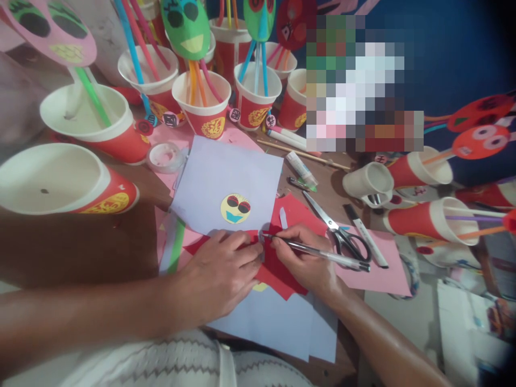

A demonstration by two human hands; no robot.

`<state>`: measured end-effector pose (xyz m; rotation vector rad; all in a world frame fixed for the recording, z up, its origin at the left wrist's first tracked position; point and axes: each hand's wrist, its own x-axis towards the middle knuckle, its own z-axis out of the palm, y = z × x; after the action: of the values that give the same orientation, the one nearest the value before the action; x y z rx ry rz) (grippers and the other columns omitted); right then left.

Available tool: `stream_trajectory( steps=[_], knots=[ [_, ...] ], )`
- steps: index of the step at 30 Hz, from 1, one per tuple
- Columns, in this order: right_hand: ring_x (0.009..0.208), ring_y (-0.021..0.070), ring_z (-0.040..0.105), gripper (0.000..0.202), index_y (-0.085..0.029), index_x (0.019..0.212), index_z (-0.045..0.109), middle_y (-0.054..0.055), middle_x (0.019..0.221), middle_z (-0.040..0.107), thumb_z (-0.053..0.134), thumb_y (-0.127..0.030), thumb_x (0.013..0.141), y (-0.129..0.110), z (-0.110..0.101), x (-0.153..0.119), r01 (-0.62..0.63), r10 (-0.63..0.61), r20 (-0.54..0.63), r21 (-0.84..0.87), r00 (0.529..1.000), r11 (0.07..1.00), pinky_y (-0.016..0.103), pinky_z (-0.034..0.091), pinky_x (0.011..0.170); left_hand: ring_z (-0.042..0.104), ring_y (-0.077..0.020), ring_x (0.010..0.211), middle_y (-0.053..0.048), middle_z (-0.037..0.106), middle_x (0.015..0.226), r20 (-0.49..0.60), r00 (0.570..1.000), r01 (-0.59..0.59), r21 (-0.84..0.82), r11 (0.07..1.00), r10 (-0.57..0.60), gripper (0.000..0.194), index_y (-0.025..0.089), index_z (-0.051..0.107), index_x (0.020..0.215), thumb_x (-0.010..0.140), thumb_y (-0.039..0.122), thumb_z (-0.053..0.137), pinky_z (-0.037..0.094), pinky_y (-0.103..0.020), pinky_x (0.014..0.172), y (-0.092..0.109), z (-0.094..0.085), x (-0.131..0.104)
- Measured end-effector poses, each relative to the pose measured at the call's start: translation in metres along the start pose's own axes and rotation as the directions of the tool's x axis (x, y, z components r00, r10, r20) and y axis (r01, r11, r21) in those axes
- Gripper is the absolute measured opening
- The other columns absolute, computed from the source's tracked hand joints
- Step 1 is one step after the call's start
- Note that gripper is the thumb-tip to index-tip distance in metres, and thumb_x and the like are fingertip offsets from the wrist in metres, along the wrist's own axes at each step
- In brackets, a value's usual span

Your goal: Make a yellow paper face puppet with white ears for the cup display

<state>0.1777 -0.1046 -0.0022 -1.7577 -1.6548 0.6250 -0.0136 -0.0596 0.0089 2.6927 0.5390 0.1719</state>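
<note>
My right hand [308, 258] grips a clear pen [322, 252], its tip touching a small object at the edge of a red paper sheet [292, 215]. My left hand [220, 269] lies flat on that red sheet, fingertips pinching the small piece right at the pen tip. A yellow paper circle [235, 208] with two dark eyes and a blue mouth rests on a pale lavender sheet [226, 183] just beyond my hands.
Scissors [338, 231] and a black marker [365, 235] lie right of my hands on pink paper [382, 269]. A glue tube [301, 167] and tape roll [164, 157] sit behind. Several red-and-white paper cups [203, 105] with straws and paper faces crowd the table.
</note>
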Motion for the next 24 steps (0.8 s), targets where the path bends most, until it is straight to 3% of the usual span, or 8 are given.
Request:
stream_trajectory(
  steps=[9, 24],
  knots=[
    [0.047, 0.0072, 0.053, 0.009, -0.019, 0.071, 0.057, -0.005, 0.056, 0.061, 0.061, -0.023, 0.079, -0.0009, -0.0005, 0.0006, -0.027, 0.027, 0.013, 0.010, 1.000, 1.000, 0.016, 0.041, 0.046, 0.049, -0.0245, 0.100, -0.008, 0.065, 0.104, -0.055, 0.998, -0.014, 0.005, 1.000, 0.014, 0.021, 0.016, 0.062, 0.098, 0.089, 0.028, 0.048, 0.041, -0.041, 0.081, -0.0007, 0.0014, -0.0002],
    [0.047, 0.0092, 0.055, 0.010, -0.019, 0.070, 0.056, -0.004, 0.056, 0.062, 0.059, -0.023, 0.079, -0.0009, -0.0004, 0.0012, -0.040, 0.039, 0.030, 0.026, 0.999, 0.999, 0.019, 0.042, 0.047, 0.049, -0.0244, 0.100, -0.008, 0.065, 0.102, -0.055, 0.998, -0.017, -0.001, 1.000, 0.017, 0.022, 0.016, 0.062, 0.100, 0.089, 0.028, 0.047, 0.041, -0.040, 0.082, -0.0008, 0.0015, -0.0004]
  ],
)
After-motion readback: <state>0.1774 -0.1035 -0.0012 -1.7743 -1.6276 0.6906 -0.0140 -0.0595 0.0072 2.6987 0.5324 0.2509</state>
